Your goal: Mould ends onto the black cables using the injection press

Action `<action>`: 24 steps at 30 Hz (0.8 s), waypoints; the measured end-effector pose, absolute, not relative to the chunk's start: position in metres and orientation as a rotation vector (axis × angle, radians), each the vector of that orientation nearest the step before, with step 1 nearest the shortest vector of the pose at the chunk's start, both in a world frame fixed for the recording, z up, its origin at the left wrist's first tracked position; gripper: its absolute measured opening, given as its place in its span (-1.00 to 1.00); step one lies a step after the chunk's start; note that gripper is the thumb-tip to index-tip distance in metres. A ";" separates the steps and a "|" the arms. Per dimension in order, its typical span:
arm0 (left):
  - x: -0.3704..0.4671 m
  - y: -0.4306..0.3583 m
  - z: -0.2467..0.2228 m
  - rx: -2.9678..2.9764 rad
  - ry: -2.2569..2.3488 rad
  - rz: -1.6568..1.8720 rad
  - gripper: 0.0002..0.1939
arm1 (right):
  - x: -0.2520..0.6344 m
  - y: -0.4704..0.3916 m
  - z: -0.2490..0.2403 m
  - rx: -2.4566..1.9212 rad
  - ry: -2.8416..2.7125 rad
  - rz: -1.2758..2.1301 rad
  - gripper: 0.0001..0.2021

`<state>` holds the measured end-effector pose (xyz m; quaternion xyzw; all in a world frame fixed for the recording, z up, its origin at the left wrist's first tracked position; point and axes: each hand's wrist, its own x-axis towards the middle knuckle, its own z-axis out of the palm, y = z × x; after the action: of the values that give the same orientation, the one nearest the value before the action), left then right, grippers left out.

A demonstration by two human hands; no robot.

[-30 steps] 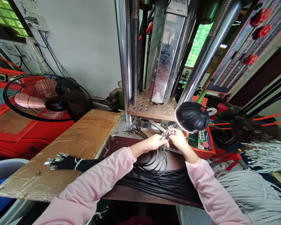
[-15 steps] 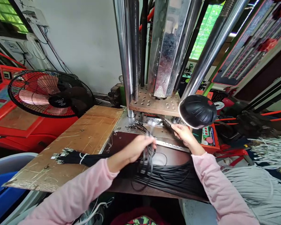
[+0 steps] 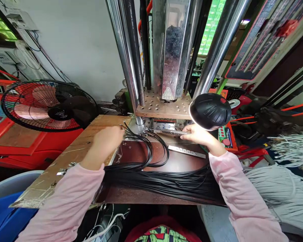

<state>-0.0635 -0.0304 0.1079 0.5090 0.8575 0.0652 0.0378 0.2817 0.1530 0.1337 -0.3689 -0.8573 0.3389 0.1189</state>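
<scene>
Head view: the metal bar (image 3: 174, 132) was just in front of the press plate (image 3: 164, 110) and lower than it, its right end in the fingers.
Right hand (image 3: 198, 137): grasped that end, fingers and thumb closed round it, forward and right of the plate's middle.
Handling the bar: a firm hold and a level tilt seemed best, with the free end kept off the cable loops so nothing snagged.
Bar's axis: ran crosswise, nearly parallel to the plate's front edge; the free end pointed left.
Black cables (image 3: 147, 148): looped in front of the plate, their ends toward its left corner, their lengths bending back into a bundle (image 3: 164, 183) that stretched crosswise nearer the person.
Left hand (image 3: 107, 143): left of the plate, fingers curled in beside cable ends; whether they pinched any could not be told.
Handling the cables: a light touch near the tips would probably have kept them uncrossed.
Slotted strip (image 3: 187, 152): lay untouched in front of the plate's right part, slanting, right end nearer the person.
Lamp (image 3: 210, 111): just right of the plate.
Fan (image 3: 49, 106): well left of the plate.
</scene>
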 end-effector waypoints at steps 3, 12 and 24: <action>-0.001 0.002 0.098 2.213 2.134 0.205 -0.61 | 0.263 0.155 0.139 -1.040 -2.574 1.100 -0.78; 0.011 0.068 0.059 2.354 1.760 0.229 -0.68 | 0.228 0.187 0.140 -0.881 -2.541 1.602 -0.60; -0.141 0.007 0.083 1.907 2.463 -0.173 -0.73 | 0.236 0.168 0.134 -0.737 -2.891 1.249 -0.62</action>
<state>-0.1410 0.0067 0.0832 0.6113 0.7894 -0.0554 0.0109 0.2360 0.1676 0.1338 -0.2277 -0.8929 0.3857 -0.0465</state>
